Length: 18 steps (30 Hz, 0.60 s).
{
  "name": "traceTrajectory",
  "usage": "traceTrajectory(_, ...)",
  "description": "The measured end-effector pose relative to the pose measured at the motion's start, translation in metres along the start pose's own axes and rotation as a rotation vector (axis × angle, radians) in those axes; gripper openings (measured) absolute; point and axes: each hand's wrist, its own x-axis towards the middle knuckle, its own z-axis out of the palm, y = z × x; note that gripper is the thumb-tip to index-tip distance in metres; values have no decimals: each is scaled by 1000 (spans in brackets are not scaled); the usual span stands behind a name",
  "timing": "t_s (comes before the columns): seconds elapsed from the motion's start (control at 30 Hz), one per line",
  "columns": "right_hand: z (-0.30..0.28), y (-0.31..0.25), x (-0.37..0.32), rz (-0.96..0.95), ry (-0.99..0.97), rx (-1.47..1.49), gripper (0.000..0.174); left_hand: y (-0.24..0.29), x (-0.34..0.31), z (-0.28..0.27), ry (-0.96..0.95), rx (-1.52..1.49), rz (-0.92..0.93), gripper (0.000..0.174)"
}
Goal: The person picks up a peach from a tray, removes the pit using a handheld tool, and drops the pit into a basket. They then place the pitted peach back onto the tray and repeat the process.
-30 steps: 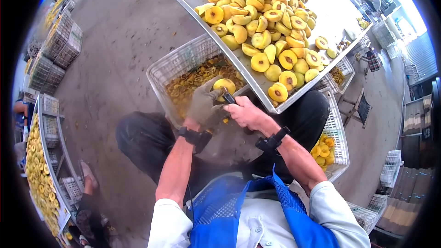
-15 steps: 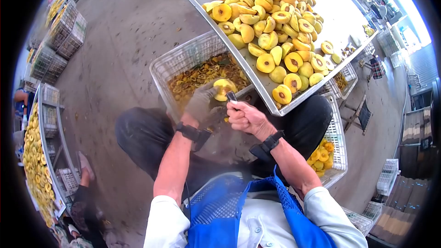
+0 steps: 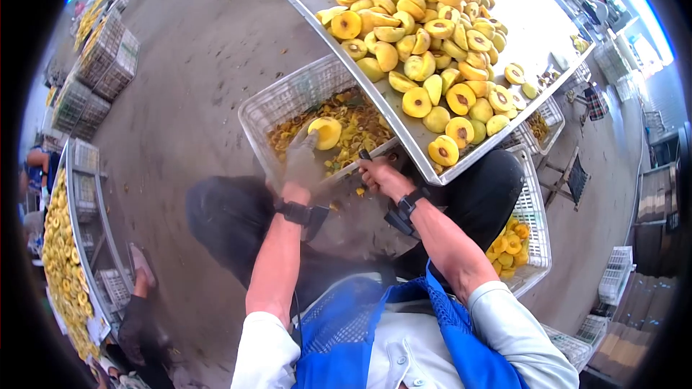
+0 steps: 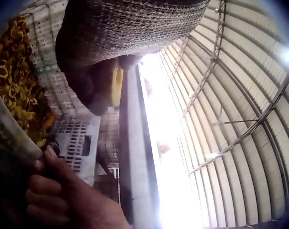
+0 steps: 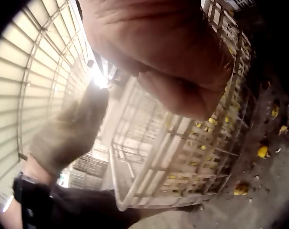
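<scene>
My left hand (image 3: 303, 162), in a grey knitted glove, holds a yellow peach half (image 3: 325, 132) over a crate (image 3: 252, 112) of peach scraps. The half's hollow side faces up in the head view; only its edge shows beneath the glove in the left wrist view. My bare right hand (image 3: 386, 178) grips a small tool by its black handle (image 3: 365, 155), close to the crate's near rim and apart from the peach half. The tool's working end is hidden. In the right wrist view the curled right fingers (image 5: 178, 90) are beside the crate's slatted wall.
A metal tray (image 3: 317, 18) heaped with peach halves (image 3: 417, 101) slants over the crate's right side. By my right knee stands a white crate (image 3: 535, 234) holding yellow peach pieces. Another laden table (image 3: 90, 274) and a person's foot (image 3: 143, 265) are at left.
My left hand has moved left and forward with the peach half, away from the tool. My right hand has shifted slightly right, still gripping the handle.
</scene>
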Motion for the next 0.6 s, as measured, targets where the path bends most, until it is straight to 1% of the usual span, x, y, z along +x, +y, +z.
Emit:
traceTrajectory(0.03,0,0,-9,-104,-29,20,25,1,-2,-1,-58,288,123,36)
traceTrajectory(0.07,4,-2,-14,-195,-38,20,27,0,-2,1,-29,111,37,36)
traceTrajectory(0.1,0,4,-10,-161,-53,25,28,3,-3,8,14,-69,-41,36)
traceTrajectory(0.13,-2,10,-10,-126,-73,29,28,6,-7,17,3,-62,-44,36)
traceTrajectory(0.17,0,21,-13,-137,-67,48,28,9,-11,27,-48,-5,-8,37)
traceTrajectory(0.2,6,25,-20,-197,6,-49,31,13,-6,37,-110,52,33,37)
traceTrajectory(0.23,8,20,-24,-256,81,-165,33,14,-3,50,-200,460,234,38)
traceTrajectory(0.27,8,19,-27,-263,87,-163,33,14,1,61,-213,846,475,39)
traceTrajectory(0.33,14,27,-35,-244,-93,51,20,31,-35,141,-338,127,69,42)
traceTrajectory(0.37,17,47,-4,-306,-94,21,17,30,-42,175,-396,130,43,43)
traceTrajectory(0.4,15,65,12,-311,-94,23,17,20,-51,205,-449,134,13,44)
traceTrajectory(0.43,15,83,24,-368,-152,75,18,-1,-61,234,-550,152,-24,47)
traceTrajectory(0.47,16,96,36,-433,-211,127,20,-13,-66,253,-656,175,-58,50)
traceTrajectory(0.5,15,107,46,-495,-270,179,22,-17,-59,257,-661,181,-53,50)
traceTrajectory(0.57,14,121,58,-615,-392,282,26,-30,-30,260,-608,775,132,59)
traceTrajectory(0.6,16,106,36,-595,-318,238,28,-22,-12,249,-508,1090,434,63)
